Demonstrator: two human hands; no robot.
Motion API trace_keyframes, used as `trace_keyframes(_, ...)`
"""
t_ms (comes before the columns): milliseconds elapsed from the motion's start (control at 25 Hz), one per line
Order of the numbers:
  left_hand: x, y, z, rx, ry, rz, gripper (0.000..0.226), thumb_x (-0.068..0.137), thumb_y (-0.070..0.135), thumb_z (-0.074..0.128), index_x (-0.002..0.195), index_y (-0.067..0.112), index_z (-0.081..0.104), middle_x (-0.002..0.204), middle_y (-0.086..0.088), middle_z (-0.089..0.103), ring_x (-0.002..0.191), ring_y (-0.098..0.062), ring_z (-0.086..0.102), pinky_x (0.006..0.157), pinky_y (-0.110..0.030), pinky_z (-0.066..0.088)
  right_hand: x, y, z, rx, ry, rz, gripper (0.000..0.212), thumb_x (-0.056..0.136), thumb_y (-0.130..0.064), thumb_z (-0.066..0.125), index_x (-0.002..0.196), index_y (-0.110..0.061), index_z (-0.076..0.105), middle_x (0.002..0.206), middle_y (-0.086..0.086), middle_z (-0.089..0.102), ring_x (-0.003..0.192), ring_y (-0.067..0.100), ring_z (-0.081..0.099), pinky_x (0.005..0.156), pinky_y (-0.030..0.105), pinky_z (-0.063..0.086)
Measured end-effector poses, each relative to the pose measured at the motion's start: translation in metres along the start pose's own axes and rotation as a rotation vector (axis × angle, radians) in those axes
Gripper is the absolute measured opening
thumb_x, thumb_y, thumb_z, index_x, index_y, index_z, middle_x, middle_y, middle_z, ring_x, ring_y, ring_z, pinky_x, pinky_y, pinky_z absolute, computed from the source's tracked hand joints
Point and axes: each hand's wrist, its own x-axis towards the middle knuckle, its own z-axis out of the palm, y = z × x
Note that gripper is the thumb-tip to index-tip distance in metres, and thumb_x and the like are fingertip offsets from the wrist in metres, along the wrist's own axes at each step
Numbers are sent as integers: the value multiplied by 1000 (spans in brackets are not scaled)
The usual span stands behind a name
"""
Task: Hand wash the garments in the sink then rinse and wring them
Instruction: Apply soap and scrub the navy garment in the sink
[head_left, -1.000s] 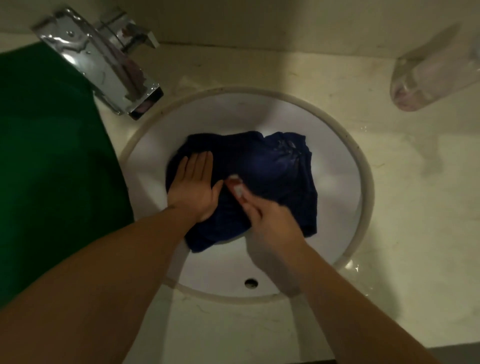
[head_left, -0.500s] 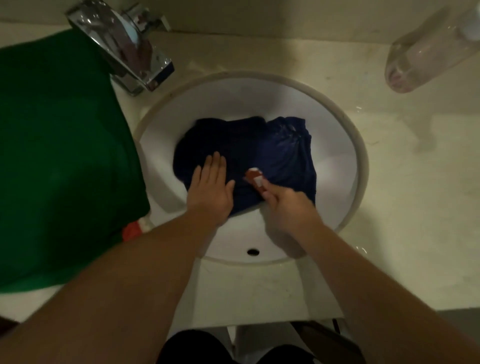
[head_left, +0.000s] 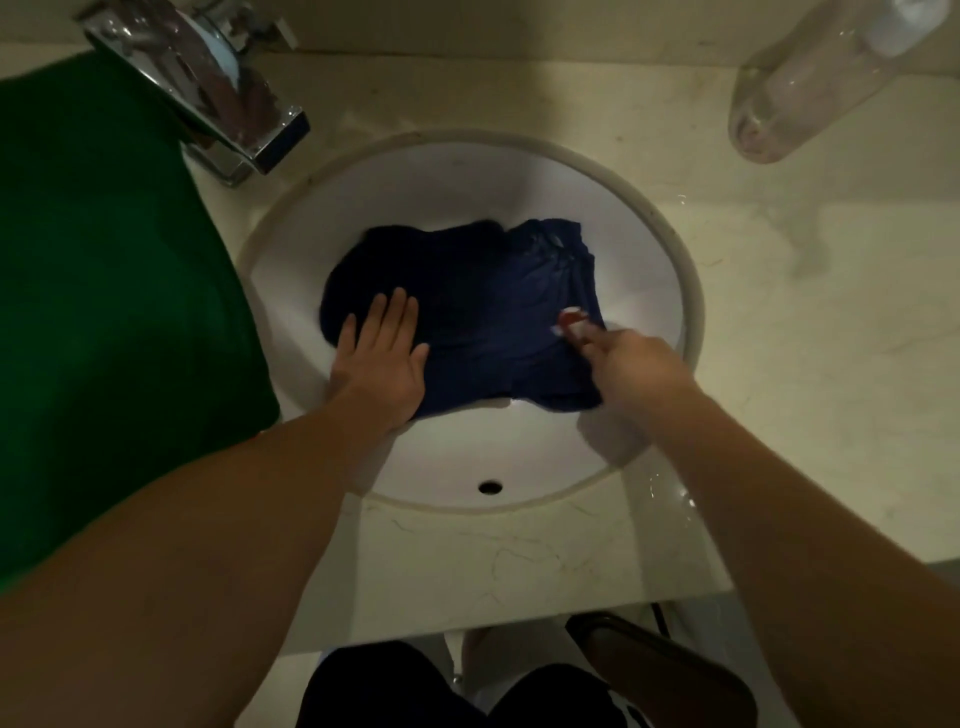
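Note:
A dark blue garment (head_left: 483, 306) lies spread in the round white sink (head_left: 691, 312). My left hand (head_left: 382, 358) presses flat on the garment's left part, fingers straight. My right hand (head_left: 631, 364) pinches a small red and white object (head_left: 571, 319) against the garment's right side. A green garment (head_left: 104, 291) lies on the counter to the left of the sink.
A chrome tap (head_left: 208, 88) stands at the sink's upper left. A clear plastic bottle (head_left: 821, 78) lies on the pale counter (head_left: 831, 338) at the upper right. The overflow hole (head_left: 490, 487) is on the near sink wall. Dark trousers and the floor show below the counter edge.
My right hand has slid the small red and white object from the garment's middle over to its right side. My left hand stays pressed on the left part.

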Motion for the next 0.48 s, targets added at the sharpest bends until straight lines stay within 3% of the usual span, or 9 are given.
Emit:
trace_keyframes(80, 2, 2, 1, -1, 3, -7, 64, 106, 43, 10, 163, 17, -2, 171, 1, -5, 157, -19, -4, 126, -46, 0, -1, -6, -11, 99, 49, 52, 37, 110, -38, 41, 137, -22, 60, 96, 11, 61, 90, 33, 61, 86, 43, 51)
trace_keyframes(160, 4, 4, 2, -22, 3, -10, 63, 107, 42, 14, 163, 16, 0, 171, 0, -3, 157, -20, -2, 126, -46, 0, -19, -39, 6, 226, 44, -104, 33, 109, -42, 42, 133, -30, 60, 97, 8, 64, 92, 32, 66, 85, 42, 51)
trace_keyframes(200, 5, 4, 2, -19, 12, -13, 63, 107, 42, 16, 163, 16, 1, 171, -1, -1, 157, -21, -1, 125, -46, 1, -33, -52, 22, 231, 20, -219, 33, 107, -40, 47, 139, -36, 53, 98, 5, 65, 92, 31, 67, 85, 41, 53)
trace_keyframes(280, 9, 3, -1, -3, 21, -6, 63, 107, 42, 18, 163, 16, 2, 171, -2, -1, 157, -21, 0, 125, -46, 2, -53, -53, 39, 135, -7, -346, 55, 103, -36, 53, 149, -52, 29, 106, 3, 66, 90, 30, 65, 86, 42, 56)
trace_keyframes(320, 10, 2, -2, -10, 8, 2, 64, 107, 42, 17, 163, 16, 1, 171, -2, -1, 157, -21, 0, 125, -46, 2, -44, -39, 34, 105, 7, -298, 55, 103, -38, 52, 150, -54, 27, 110, 5, 66, 92, 30, 64, 88, 44, 56)
trace_keyframes(400, 6, 1, -5, 3, -23, 20, 63, 107, 41, 14, 162, 15, -1, 171, -3, -3, 157, -22, 0, 125, -47, 3, -12, -11, 13, 173, -7, -62, 40, 107, -47, 44, 147, -45, 46, 111, 11, 67, 94, 31, 64, 89, 44, 52)
trace_keyframes(480, 5, 3, -7, 33, -33, 45, 64, 106, 41, 13, 162, 12, 3, 171, -7, 2, 157, -26, 5, 125, -49, 2, 6, -4, 0, 207, 40, 29, 43, 109, -49, 37, 148, -38, 52, 111, 13, 66, 96, 34, 63, 89, 43, 50)
